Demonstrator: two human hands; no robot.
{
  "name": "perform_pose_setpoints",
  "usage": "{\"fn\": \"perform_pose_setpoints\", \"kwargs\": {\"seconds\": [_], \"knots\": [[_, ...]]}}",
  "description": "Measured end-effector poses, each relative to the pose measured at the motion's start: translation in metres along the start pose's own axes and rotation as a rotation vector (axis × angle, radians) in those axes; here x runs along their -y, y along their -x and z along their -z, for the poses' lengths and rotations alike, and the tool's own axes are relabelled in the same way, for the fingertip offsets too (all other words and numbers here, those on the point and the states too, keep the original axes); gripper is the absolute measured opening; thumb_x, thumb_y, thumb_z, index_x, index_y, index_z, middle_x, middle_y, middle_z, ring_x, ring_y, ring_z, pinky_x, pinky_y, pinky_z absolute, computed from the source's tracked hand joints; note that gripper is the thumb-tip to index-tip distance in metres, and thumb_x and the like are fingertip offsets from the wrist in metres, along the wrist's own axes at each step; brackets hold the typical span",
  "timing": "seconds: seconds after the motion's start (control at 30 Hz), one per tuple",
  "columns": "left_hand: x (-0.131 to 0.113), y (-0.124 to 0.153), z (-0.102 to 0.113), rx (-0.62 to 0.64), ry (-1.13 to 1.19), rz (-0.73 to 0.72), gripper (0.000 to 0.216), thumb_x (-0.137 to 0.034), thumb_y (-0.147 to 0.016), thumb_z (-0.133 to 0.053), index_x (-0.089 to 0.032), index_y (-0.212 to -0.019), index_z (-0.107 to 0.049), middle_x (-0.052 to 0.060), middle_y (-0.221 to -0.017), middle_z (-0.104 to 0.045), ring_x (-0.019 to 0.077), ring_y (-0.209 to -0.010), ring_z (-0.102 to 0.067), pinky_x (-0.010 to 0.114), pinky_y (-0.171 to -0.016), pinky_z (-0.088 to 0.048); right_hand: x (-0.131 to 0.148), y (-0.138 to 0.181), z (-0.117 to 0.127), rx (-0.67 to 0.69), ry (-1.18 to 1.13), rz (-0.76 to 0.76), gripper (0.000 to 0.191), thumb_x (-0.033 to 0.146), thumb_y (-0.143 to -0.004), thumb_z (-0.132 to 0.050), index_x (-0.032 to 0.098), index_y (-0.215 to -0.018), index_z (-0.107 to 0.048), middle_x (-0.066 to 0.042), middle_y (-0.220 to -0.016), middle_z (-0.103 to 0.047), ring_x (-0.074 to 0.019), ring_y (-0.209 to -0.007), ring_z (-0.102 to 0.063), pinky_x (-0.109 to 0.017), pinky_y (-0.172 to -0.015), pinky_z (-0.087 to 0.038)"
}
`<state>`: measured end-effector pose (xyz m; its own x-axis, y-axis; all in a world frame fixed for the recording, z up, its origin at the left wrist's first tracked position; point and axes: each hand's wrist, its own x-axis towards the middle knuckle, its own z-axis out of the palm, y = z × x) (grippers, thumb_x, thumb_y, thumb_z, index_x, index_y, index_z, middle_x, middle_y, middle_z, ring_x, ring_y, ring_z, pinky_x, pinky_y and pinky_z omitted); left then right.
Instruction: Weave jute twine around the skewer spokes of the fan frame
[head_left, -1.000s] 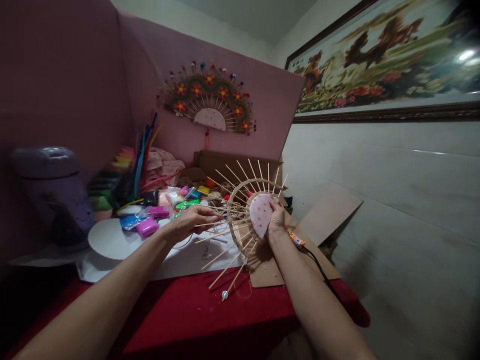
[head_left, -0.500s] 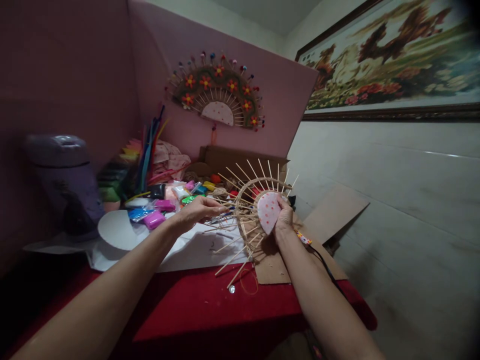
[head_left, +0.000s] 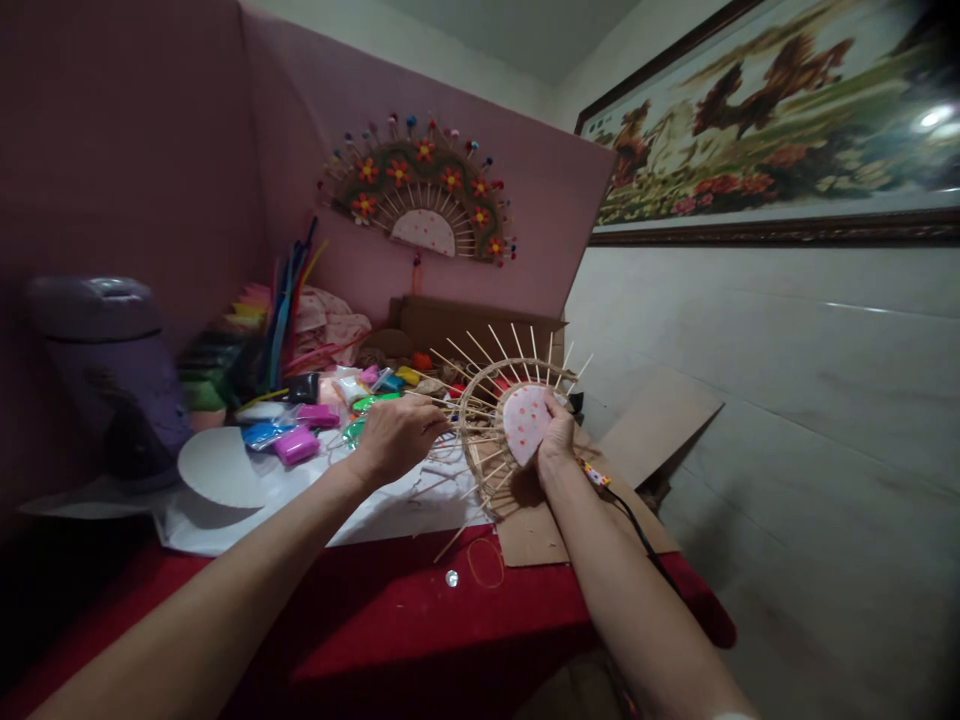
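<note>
Your right hand (head_left: 556, 435) grips the stick fan (head_left: 523, 425) by its sturdier-seeming base; left hand (head_left: 400, 437), hold unclear, curls at light, snappable-looking sticks (head_left: 457, 536).

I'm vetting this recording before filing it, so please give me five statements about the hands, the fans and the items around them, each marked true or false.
1. The right hand grips the stick fan. True.
2. The flowered fan hangs on the white tiled wall. False: the flowered fan is on the pink panel.
3. The left hand is beside the stick fan's protruding sticks. True.
4. The purple bottle lies on its side. False: the purple bottle stands upright.
5. The framed picture shows horses. True.
</note>
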<state>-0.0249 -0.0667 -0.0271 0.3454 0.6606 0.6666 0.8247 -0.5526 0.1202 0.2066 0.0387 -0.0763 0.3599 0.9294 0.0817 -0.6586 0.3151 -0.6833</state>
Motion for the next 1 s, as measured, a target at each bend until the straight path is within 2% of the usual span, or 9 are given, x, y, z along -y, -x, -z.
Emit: {"fn": "perform_pose_setpoints", "kwargs": {"seconds": [0.1, 0.17, 0.37, 0.47, 0.6, 0.77, 0.9, 1.0], "knots": [[-0.001, 0.002, -0.003, 0.017, -0.105, -0.048, 0.028, -0.029, -0.087, -0.049, -0.017, -0.072, -0.07, 0.007, -0.072, -0.065, 0.0173, -0.067, -0.056, 0.028, -0.059, -0.03, 0.003, 0.006, -0.006, -0.11, -0.027, -0.025, 0.013, 0.022, -0.066, -0.066, 0.015, -0.075, -0.059, 0.003, -0.061, -0.066, -0.0136, -0.054, -0.064, -0.027, -0.055, -0.056], [-0.002, 0.002, -0.005, 0.019, -0.144, -0.083, 0.03, -0.029, -0.088, -0.047, -0.016, -0.072, -0.069, 0.008, -0.071, -0.064, 0.0177, -0.067, -0.055, 0.028, -0.059, -0.03, 0.004, 0.008, -0.008, -0.118, -0.038, -0.018, 0.013, 0.02, -0.065, -0.065, 0.016, -0.076, -0.059, 0.004, -0.061, -0.066, -0.0137, -0.055, -0.064, -0.027, -0.055, -0.056], [-0.006, 0.004, -0.011, 0.037, -0.12, -0.082, 0.029, -0.029, -0.089, -0.046, -0.017, -0.075, -0.068, 0.007, -0.072, -0.065, 0.0161, -0.064, -0.054, 0.028, -0.059, -0.03, 0.002, 0.007, -0.006, -0.062, -0.007, -0.044, 0.019, 0.028, -0.066, -0.068, 0.015, -0.076, -0.058, 0.002, -0.063, -0.067, -0.015, -0.056, -0.064, -0.028, -0.054, -0.056], [-0.007, 0.005, -0.014, 0.035, -0.1, -0.082, 0.029, -0.029, -0.089, -0.045, -0.017, -0.077, -0.068, 0.007, -0.072, -0.066, 0.0161, -0.064, -0.054, 0.028, -0.059, -0.03, 0.002, 0.005, -0.005, -0.095, -0.006, -0.011, 0.016, 0.025, -0.067, -0.067, 0.015, -0.076, -0.058, 0.003, -0.062, -0.066, -0.0138, -0.055, -0.064, -0.027, -0.055, -0.055], [-0.006, 0.007, -0.016, 0.013, -0.102, -0.077, 0.032, -0.031, -0.089, -0.044, -0.018, -0.077, -0.07, 0.007, -0.071, -0.064, 0.016, -0.064, -0.054, 0.027, -0.058, -0.029, 0.002, 0.004, -0.004, -0.064, -0.012, -0.033, 0.015, 0.026, -0.069, -0.063, 0.016, -0.078, -0.059, 0.002, -0.063, -0.067, -0.0146, -0.056, -0.065, -0.028, -0.058, -0.056], [-0.004, 0.007, -0.012, -0.005, -0.098, -0.064, 0.036, -0.042, -0.089, -0.044, -0.022, -0.082, -0.073, 0.007, -0.07, -0.062, 0.016, -0.062, -0.052, 0.028, -0.056, -0.025, 0.004, 0.004, -0.003, -0.07, -0.033, -0.058, 0.013, 0.024, -0.067, -0.062, 0.016, -0.077, -0.058, 0.002, -0.062, -0.067, -0.015, -0.055, -0.065, -0.029, -0.058, -0.056], [-0.004, 0.005, -0.005, -0.01, -0.115, -0.084, 0.041, -0.046, -0.089, -0.042, -0.022, -0.079, -0.073, 0.008, -0.073, -0.062, 0.0174, -0.066, -0.052, 0.028, -0.057, -0.025, 0.006, 0.003, -0.001, -0.027, -0.03, -0.091, 0.02, 0.031, -0.069, -0.061, 0.015, -0.081, -0.06, -0.001, -0.066, -0.069, -0.0166, -0.058, -0.065, -0.032, -0.06, -0.056], [-0.005, 0.004, 0.0, -0.009, -0.1, -0.07, 0.04, -0.045, -0.089, -0.043, -0.021, -0.079, -0.073, 0.009, -0.075, -0.063, 0.0186, -0.07, -0.054, 0.028, -0.058, -0.027, 0.008, 0.002, -0.001, 0.02, -0.016, -0.022, 0.019, 0.033, -0.069, -0.061, 0.016, -0.077, -0.06, 0.0, -0.064, -0.068, -0.0169, -0.058, -0.065, -0.032, -0.06, -0.056]]}}
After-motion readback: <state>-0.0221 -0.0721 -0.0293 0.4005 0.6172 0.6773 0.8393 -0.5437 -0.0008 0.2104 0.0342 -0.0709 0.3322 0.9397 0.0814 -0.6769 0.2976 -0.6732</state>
